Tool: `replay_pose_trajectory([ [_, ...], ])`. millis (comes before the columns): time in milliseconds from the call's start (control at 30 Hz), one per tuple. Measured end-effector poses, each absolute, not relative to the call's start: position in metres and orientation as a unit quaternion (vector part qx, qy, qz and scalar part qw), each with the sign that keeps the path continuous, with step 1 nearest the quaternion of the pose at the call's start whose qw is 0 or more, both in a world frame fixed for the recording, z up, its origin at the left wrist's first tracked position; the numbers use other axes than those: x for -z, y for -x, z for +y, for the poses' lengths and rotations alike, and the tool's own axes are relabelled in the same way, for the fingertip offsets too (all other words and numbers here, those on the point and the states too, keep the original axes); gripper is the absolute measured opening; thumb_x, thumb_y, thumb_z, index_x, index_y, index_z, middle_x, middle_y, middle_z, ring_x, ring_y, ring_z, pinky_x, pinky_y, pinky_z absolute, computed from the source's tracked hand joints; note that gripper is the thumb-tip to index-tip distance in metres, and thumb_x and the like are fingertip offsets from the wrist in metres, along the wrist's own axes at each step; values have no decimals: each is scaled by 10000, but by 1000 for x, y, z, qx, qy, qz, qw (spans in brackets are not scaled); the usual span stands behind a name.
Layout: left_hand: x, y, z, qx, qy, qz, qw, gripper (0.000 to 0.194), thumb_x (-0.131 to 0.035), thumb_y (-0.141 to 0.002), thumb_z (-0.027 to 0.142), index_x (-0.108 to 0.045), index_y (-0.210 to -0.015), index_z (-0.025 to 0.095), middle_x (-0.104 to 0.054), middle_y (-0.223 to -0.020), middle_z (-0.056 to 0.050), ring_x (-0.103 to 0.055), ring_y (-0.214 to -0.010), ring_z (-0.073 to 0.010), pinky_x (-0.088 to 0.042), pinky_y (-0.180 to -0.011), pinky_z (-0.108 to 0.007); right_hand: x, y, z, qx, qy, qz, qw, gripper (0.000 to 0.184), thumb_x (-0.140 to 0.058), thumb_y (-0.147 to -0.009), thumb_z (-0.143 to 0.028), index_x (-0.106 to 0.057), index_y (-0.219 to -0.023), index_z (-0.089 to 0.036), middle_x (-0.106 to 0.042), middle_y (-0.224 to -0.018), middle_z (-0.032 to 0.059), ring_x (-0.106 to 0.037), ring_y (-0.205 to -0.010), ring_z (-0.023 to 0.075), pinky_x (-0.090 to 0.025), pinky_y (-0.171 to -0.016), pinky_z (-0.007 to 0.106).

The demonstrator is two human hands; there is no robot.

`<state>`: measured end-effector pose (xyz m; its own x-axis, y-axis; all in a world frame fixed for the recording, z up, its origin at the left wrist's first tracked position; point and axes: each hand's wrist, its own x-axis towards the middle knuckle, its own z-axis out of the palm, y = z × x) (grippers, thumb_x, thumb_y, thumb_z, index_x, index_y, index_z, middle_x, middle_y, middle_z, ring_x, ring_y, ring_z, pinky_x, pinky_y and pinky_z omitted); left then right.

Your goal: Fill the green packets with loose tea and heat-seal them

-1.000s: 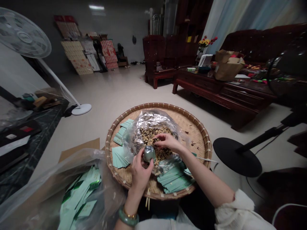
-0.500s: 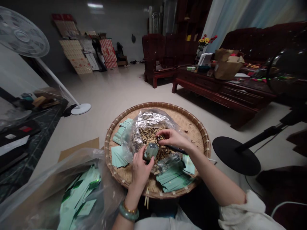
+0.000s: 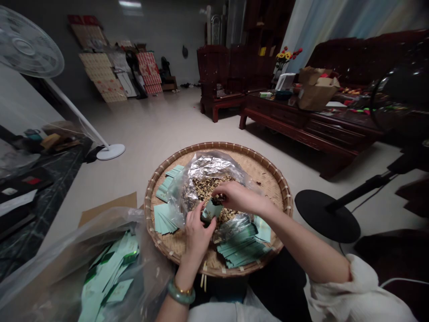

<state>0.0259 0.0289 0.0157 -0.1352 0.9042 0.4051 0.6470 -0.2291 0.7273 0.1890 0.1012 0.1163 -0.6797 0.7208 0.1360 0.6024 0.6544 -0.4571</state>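
While my left hand (image 3: 197,230) pinches a pale green packet (image 3: 211,210) between thumb and fingers, my right hand (image 3: 236,196) bunches its fingertips around a dark clump (image 3: 218,199) at the packet's upper end; from my remote seat I can't tell whether they touch. The packet sits over loose dried mix (image 3: 203,188) in a clear bag (image 3: 214,163) on the round woven tray (image 3: 273,176).

- The view is taken from head height, directed forward and down.
- The round bamboo tray (image 3: 270,179) is seen near, the wooden coffee table (image 3: 284,112) farther off.
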Motion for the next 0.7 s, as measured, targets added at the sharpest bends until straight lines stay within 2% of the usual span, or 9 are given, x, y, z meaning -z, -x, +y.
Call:
replay_pose_trajectory([
  [133,-14,-26,30,-449,-643,604,142,509,-647,-719,186,-523,-1213,184,-617,-1044,-115,-592,-868,-213,-539,-597,-287,-122,-186,97,-215,373,-884,179,416,-516,-643,62,-667,-944,-182,-688,-902,34,-608,-830,164,-432,-744,258],
  [300,-12,-23,28,-457,-628,608,162,518,-647,-722,208,-519,-1224,186,-615,-1032,-113,-594,-890,-214,-547,-588,-273,-112,-191,100,-285,411,-825,262,323,-541,-687,14,-664,-921,-170,-689,-909,39,-621,-801,146,-479,-726,257],
  [400,-12,-20,26,-471,-602,619,179,517,-654,-720,253,-528,-1218,189,-612,-1003,-104,-612,-816,-190,-548,-565,-263,-93,-195,102,-313,429,-798,284,270,-554,-716,-23,-660,-917,-168,-682,-915,44,-623,-802,148,-490,-723,267],
  [533,-12,-13,24,-481,-569,636,199,490,-655,-718,303,-553,-1182,183,-608,-982,-97,-621,-754,-171,-556,-570,-269,-65,-196,97,-262,454,-816,244,288,-569,-704,-15,-659,-935,-161,-670,-933,66,-607,-836,169,-461,-736,279],
  [700,-8,-6,23,-478,-566,641,201,451,-651,-725,339,-578,-1145,190,-613,-985,-89,-608,-667,-135,-553,-586,-266,-38,-200,81,-241,459,-842,148,150,-588,-722,-65,-672,-804,-159,-632,-739,31,-571,-686,152,-409,-644,247],
])
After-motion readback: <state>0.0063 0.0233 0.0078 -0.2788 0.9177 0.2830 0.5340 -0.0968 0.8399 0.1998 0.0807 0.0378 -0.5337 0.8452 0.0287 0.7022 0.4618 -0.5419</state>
